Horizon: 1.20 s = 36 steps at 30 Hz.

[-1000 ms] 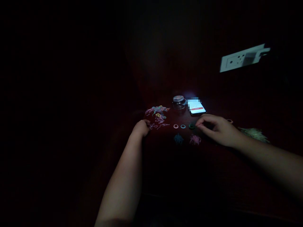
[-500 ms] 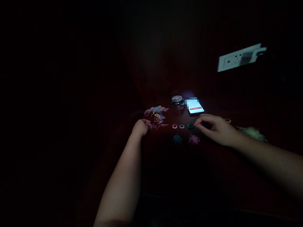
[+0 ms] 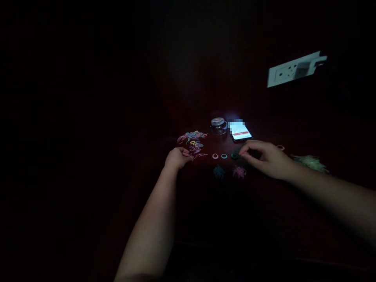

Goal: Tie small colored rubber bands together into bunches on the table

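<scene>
My left hand (image 3: 178, 158) rests at the near edge of a mixed pile of small coloured bands (image 3: 192, 136), its fingers spread a little over some purple ones. My right hand (image 3: 258, 156) has thumb and fingertips pinched together beside a dark green ring (image 3: 234, 156); whatever lies between the tips is too small to make out. Left of the green ring lie a light blue ring (image 3: 224, 156) and a pink ring (image 3: 215, 156). Nearer to me are a teal heap of bands (image 3: 219, 172) and a pink heap (image 3: 239, 172).
A lidded clear jar (image 3: 218, 126) stands behind the rings, beside a lit phone (image 3: 241, 131). Pale yellow-green bands (image 3: 311, 163) lie beyond my right wrist, with a pinkish ring (image 3: 281, 148) near them. A white socket panel (image 3: 289, 72) is at the upper right.
My left hand has moved slightly right over the purple bands, and its fingers have parted. The right hand keeps its pinch beside the green ring. The whole view has shifted slightly.
</scene>
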### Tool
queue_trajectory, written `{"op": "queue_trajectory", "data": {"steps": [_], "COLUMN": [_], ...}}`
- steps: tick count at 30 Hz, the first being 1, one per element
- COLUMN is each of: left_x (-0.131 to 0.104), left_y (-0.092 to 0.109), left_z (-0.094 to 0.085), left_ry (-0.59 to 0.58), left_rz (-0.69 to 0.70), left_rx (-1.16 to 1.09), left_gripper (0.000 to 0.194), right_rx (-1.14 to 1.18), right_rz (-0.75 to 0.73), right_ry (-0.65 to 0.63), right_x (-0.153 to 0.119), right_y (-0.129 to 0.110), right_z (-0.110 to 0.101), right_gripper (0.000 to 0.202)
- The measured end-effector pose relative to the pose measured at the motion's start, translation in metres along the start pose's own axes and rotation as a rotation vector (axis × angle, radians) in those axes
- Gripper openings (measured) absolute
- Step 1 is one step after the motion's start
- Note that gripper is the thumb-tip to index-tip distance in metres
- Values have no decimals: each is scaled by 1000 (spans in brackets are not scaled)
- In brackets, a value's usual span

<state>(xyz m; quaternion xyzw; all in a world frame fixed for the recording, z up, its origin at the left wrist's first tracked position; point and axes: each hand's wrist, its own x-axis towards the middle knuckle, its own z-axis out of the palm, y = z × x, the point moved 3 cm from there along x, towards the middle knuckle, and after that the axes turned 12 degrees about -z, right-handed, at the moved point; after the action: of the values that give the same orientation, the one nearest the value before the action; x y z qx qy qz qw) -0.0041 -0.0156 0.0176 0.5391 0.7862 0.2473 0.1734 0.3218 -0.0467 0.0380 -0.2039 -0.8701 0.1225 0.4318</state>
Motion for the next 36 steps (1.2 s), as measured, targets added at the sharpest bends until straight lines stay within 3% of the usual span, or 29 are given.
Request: {"op": "queue_trajectory", "data": {"steps": [9, 19, 29, 36], "left_x": [4, 5, 1, 2], "left_y": [-4, -4, 4, -3], "left_z": [-2, -3, -7, -7], "left_ry": [41, 73, 140, 131], "left_rz": [-32, -36, 105, 17], "left_rx": [-4, -19, -113, -81], "left_gripper": [14, 14, 18, 20], "right_rx": [15, 12, 8, 1], "right_rz": [17, 21, 5, -5], "right_ry": [-1, 1, -9, -3], "right_x": [1, 0, 0, 0], "right_y": [0, 0, 0, 0], "right_z": [0, 0, 1, 1], "right_gripper": [16, 15, 15, 14]}}
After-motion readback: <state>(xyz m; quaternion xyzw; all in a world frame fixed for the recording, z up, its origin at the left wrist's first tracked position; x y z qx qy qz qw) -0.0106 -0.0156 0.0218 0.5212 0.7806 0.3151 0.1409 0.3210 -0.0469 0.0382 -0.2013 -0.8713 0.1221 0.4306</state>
